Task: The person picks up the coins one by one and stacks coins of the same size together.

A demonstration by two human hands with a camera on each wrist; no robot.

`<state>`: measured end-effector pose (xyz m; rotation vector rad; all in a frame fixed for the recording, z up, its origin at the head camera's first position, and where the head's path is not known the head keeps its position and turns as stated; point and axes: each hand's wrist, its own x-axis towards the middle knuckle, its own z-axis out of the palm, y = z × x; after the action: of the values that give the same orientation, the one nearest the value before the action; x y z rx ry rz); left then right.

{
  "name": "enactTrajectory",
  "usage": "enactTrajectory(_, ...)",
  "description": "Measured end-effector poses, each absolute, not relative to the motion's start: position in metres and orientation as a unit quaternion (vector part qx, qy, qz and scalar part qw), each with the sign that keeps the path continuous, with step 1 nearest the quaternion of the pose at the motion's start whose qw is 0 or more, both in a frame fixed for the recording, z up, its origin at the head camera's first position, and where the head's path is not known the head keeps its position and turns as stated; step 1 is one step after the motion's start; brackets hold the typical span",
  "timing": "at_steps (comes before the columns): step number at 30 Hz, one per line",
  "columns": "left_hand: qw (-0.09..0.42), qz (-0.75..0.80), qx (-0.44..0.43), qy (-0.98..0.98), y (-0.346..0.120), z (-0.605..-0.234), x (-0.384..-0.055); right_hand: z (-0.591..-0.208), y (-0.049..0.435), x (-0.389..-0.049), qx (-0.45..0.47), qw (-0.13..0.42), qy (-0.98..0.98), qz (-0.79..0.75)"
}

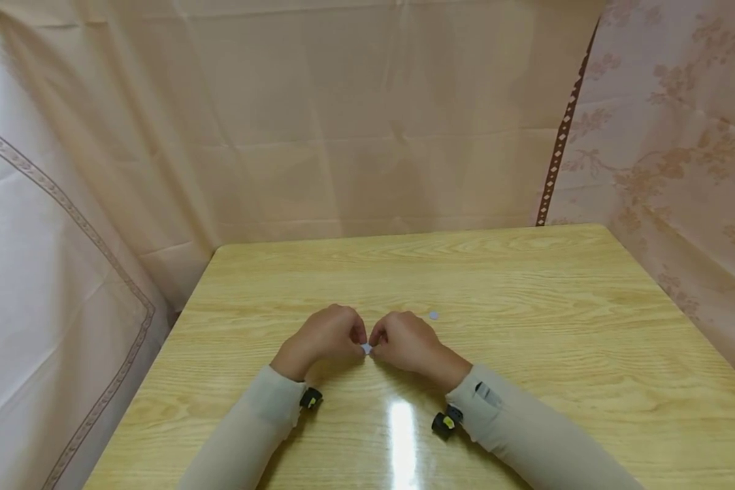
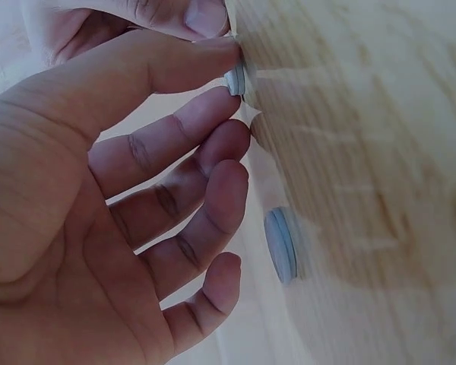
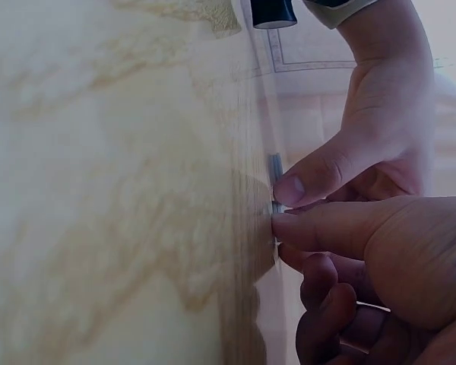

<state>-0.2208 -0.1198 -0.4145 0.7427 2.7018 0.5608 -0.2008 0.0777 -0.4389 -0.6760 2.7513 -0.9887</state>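
Over the middle of the table, both hands meet at a small pale blue disc [image 1: 366, 348]. My left hand [image 1: 329, 333] pinches it between thumb and index finger, the other fingers loosely bent, as the left wrist view shows. From the other side, my right hand [image 1: 407, 342] pinches the same disc with thumb and fingertips. Seen from the left wrist, the held disc [image 2: 236, 80] is thin and mostly covered by fingers. A second disc [image 1: 433, 315], round and layered at its edge, lies on the table just beyond the right hand.
The wood-grain table [image 1: 527, 292] has a glossy top with a bright reflection near the front. Beige cloth [image 1: 373, 122] hangs behind it, with patterned cloth [image 1: 680, 136] on the right. A small black device [image 1: 446, 423] sits at the right wrist.
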Motion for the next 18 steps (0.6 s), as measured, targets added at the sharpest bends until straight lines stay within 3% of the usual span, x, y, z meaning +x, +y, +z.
enactTrajectory(18,0.154,0.211,0.258,0.93,-0.117,-0.408,-0.226,-0.427,0.108,-0.211,-0.184,0.075,0.914,-0.353)
